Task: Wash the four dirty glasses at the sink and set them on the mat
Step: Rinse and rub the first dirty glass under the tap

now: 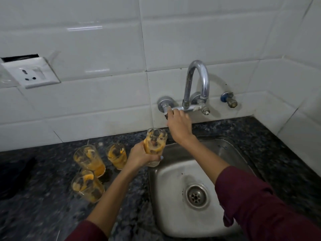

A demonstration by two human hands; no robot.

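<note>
My left hand [139,156] grips a dirty glass [155,145] smeared with orange residue, held upright over the left rim of the steel sink [173,173]. My right hand [178,125] reaches up to the wall tap [196,87] and its fingers are closed on the left tap handle [167,108]. No water is seen coming from the spout. Three more dirty glasses stand on the dark granite counter [43,180] left of the sink: one at the back left [89,160], one at the back right [116,155], one nearest me [86,186].
A white wall socket [33,73] sits on the tiled wall at left. A small blue-and-brass valve [229,100] sticks out right of the tap. A dark object [15,176] lies at the counter's left edge. The sink drain [196,195] is open.
</note>
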